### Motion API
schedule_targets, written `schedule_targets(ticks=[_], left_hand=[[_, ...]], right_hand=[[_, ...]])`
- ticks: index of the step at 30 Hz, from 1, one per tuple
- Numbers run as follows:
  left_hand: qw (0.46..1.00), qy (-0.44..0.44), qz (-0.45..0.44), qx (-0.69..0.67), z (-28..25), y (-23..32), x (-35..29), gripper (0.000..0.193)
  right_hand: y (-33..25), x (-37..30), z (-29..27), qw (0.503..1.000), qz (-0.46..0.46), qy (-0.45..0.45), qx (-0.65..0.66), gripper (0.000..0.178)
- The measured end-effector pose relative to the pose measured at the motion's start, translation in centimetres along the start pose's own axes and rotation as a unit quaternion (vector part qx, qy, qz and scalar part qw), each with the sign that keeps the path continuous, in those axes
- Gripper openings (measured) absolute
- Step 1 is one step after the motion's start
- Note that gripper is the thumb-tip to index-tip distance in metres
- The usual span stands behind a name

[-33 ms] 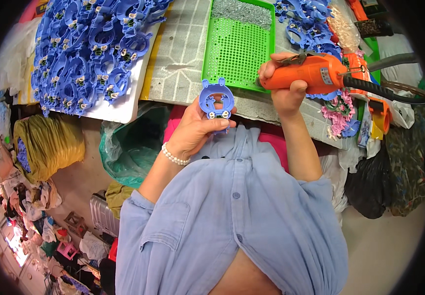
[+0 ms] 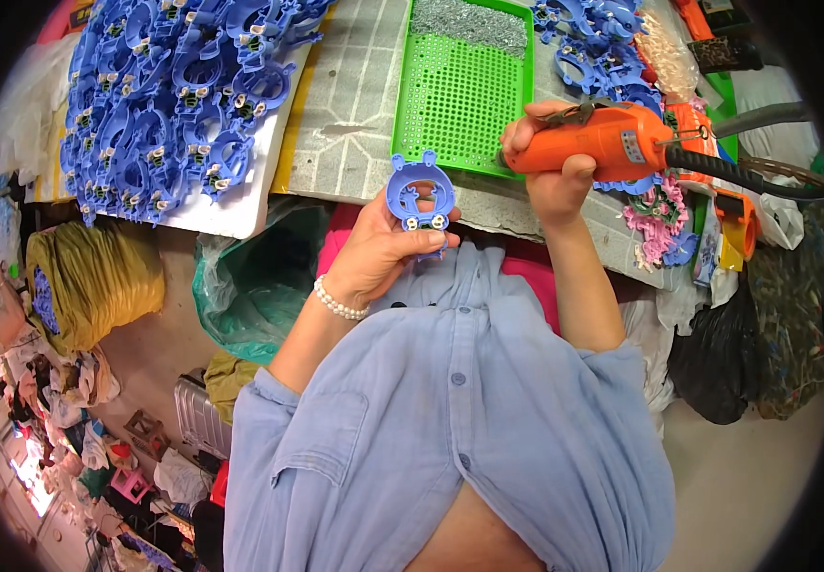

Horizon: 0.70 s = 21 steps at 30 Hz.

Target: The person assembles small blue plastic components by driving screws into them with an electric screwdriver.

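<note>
My left hand [image 2: 381, 242] pinches a blue plastic part [image 2: 421, 191] by its lower end. The part is a ring with two small ears on top and white pieces near its base. To the right, my right hand [image 2: 555, 172] is wrapped round an orange electric screwdriver [image 2: 591, 143], its nose pointing left toward the part and apart from it. A dark cable runs from the tool's rear to the right. Just beyond both hands lies a green perforated tray [image 2: 464, 105], with many small silver screws [image 2: 469, 26] heaped at its far end.
Many similar blue parts [image 2: 183, 95] cover a white board [image 2: 240, 214] at the left. More blue parts [image 2: 603, 57] and pink parts [image 2: 655, 224] lie at the right. A green plastic-lined bag [image 2: 250, 296] stands below the table edge; a black bag [image 2: 717, 357] hangs at right.
</note>
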<state>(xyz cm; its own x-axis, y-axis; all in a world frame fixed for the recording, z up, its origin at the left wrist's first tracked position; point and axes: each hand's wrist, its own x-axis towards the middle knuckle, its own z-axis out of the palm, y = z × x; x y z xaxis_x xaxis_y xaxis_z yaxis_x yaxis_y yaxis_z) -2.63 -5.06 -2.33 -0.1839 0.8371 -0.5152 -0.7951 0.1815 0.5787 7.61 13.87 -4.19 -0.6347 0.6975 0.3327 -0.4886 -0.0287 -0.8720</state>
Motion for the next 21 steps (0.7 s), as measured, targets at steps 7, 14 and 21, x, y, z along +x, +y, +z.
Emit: schedule_targets(ticks=[7, 14, 21], left_hand=[[1.0, -0.023, 0.011, 0.005, -0.3, -0.7, 0.6, 0.048], [1.0, -0.005, 0.017, 0.003, 0.0, -1.2, 1.1, 0.048], [1.0, 0.014, 0.028, -0.002, 0.5, -1.6, 1.2, 0.045]], right_hand=[[-0.2, -0.1, -0.1, 0.999, 0.034, -0.003, -0.041, 0.082], [-0.1, 0.1, 0.3, 1.0, 0.002, 0.006, -0.014, 0.072], [-1.9, 0.2, 0.7, 1.0, 0.01, -0.001, -0.028, 0.082]])
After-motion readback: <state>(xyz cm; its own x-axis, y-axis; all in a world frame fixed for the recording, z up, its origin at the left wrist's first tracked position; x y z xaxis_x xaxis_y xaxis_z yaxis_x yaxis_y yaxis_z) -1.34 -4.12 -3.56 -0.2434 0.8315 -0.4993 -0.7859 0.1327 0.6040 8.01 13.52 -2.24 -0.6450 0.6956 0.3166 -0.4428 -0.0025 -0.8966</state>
